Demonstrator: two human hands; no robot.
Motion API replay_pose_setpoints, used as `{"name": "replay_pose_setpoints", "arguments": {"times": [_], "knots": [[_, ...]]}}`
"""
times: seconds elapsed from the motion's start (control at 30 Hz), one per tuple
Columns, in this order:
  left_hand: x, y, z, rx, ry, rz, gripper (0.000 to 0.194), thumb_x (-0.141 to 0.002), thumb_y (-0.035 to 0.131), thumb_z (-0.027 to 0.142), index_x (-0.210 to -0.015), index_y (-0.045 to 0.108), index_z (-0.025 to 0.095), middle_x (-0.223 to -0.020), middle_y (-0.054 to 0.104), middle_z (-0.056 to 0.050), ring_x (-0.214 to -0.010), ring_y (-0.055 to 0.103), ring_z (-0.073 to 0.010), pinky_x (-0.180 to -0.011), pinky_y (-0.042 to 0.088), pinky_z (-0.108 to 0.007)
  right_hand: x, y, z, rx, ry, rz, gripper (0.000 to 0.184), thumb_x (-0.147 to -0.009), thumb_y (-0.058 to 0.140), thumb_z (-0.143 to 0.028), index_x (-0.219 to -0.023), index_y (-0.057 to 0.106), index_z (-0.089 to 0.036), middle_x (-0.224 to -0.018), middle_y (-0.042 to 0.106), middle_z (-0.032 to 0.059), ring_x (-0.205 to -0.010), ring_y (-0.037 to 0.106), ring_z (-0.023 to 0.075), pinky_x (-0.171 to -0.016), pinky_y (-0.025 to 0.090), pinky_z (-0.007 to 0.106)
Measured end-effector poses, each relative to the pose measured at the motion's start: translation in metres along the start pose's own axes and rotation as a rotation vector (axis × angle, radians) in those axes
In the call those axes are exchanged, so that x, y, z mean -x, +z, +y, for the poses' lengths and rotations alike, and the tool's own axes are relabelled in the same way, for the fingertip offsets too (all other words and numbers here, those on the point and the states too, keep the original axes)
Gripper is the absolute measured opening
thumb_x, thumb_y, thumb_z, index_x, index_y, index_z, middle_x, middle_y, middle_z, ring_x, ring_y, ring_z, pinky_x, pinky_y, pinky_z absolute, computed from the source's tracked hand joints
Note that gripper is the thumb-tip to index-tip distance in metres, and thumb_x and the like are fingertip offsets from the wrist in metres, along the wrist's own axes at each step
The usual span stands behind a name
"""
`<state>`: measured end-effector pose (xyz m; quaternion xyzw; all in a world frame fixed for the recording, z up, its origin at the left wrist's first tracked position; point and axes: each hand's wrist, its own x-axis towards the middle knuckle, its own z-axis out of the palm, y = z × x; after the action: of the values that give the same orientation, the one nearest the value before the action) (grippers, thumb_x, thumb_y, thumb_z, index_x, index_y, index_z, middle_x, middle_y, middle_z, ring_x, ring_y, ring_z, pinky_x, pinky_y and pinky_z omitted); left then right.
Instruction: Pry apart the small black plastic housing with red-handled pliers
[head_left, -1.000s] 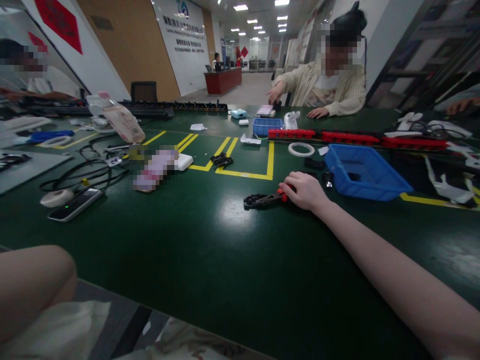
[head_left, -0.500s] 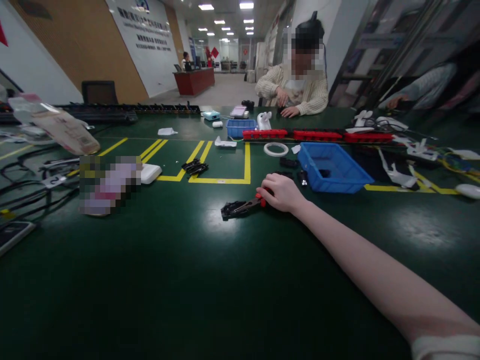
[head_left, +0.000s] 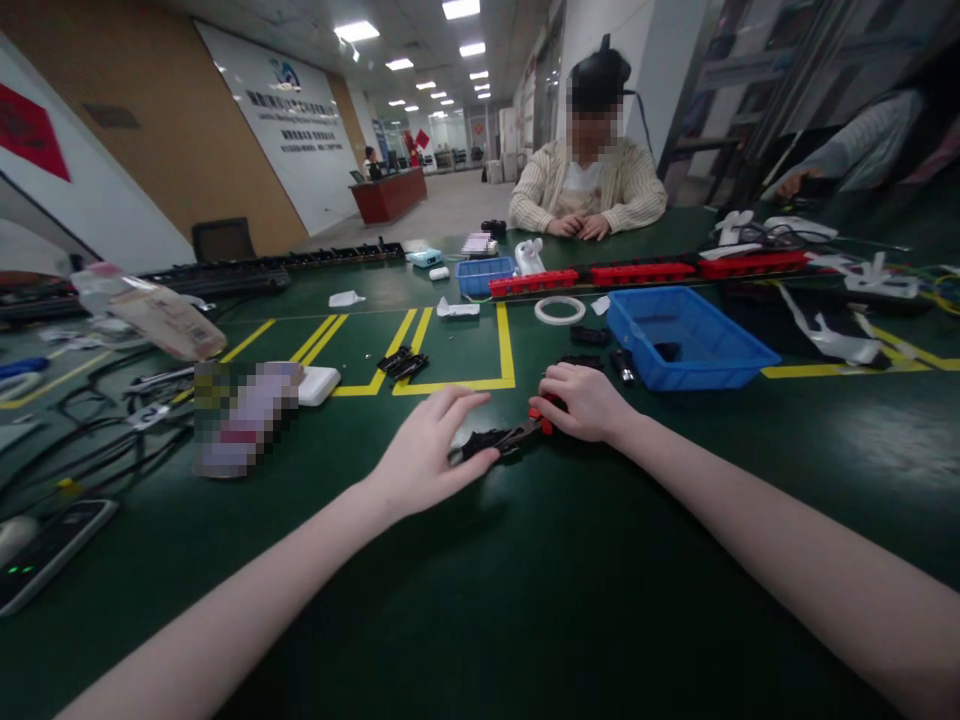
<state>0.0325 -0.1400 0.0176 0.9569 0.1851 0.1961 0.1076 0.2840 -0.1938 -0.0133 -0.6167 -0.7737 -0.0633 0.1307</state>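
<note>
My right hand (head_left: pixel 586 402) is closed around the red handles of a pair of pliers (head_left: pixel 523 432) low over the green table. The metal jaws point left and meet a small bundle of black parts (head_left: pixel 484 442); whether they grip it I cannot tell. My left hand (head_left: pixel 420 455) is open beside the bundle, thumb on the near side and fingers on the far side, spread apart. Its fingers partly hide the black parts. Beyond my right hand lie more black pieces (head_left: pixel 589 335) and a small black cylinder (head_left: pixel 622 367).
A blue bin (head_left: pixel 697 372) with a dark piece inside stands right of my right hand. Farther back lie a white ring (head_left: pixel 560 311) and red strips (head_left: pixel 641 273). Several black pieces (head_left: pixel 403 365) rest on yellow tape. Cables and a bottle (head_left: pixel 169 318) are left; a person (head_left: pixel 589 190) sits opposite.
My left hand has come into view from the lower left and reached around the black parts. My right hand still holds the pliers. The person opposite has brought both hands together.
</note>
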Motion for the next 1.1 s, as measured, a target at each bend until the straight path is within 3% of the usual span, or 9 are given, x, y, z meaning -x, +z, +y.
{"name": "replay_pose_setpoints", "arguments": {"times": [0.1,0.2,0.4,1.1], "knots": [[0.0,0.011,-0.008,-0.022,-0.045,-0.112,0.056,-0.085,0.06,0.052,-0.127,0.048,0.018,-0.122,0.054,-0.011,-0.107,0.054,-0.0265,-0.09,0.048,-0.044,0.0,0.002,0.002,-0.004,-0.018,0.013,0.033,-0.09,0.054,-0.039,-0.115,0.057,-0.017,-0.114,0.06,0.0076,-0.095,0.06,0.0176,-0.081,0.052,0.039],[-0.003,0.02,-0.012,-0.026,-0.045,-0.192,0.046,-0.084,0.059,0.053,-0.115,0.054,0.019,-0.109,0.058,-0.007,-0.097,0.056,-0.0241,-0.082,0.049,-0.038,0.0,0.004,0.004,0.0,-0.027,0.027,0.031,-0.09,0.054,-0.039,-0.113,0.057,-0.017,-0.111,0.06,0.0072,-0.093,0.06,0.0168,-0.08,0.052,0.038],[-0.003,0.021,-0.012,-0.035,-0.071,-0.219,0.029,-0.09,0.054,0.044,-0.102,0.052,0.018,-0.093,0.062,-0.004,-0.082,0.06,-0.02,-0.069,0.048,-0.031,0.0,0.005,0.005,0.009,-0.053,0.056,0.028,-0.091,0.053,-0.039,-0.107,0.059,-0.017,-0.104,0.062,0.0057,-0.088,0.06,0.0153,-0.077,0.052,0.036],[-0.002,0.017,-0.005,-0.235,-0.066,-0.268,0.035,-0.09,0.047,0.052,-0.087,0.055,0.017,-0.085,0.067,-0.006,-0.077,0.064,-0.0245,-0.067,0.049,-0.035,0.005,0.004,0.002,0.044,-0.103,0.084,0.026,-0.091,0.053,-0.039,-0.102,0.06,-0.016,-0.099,0.062,0.0044,-0.084,0.06,0.0139,-0.074,0.052,0.034]]}}
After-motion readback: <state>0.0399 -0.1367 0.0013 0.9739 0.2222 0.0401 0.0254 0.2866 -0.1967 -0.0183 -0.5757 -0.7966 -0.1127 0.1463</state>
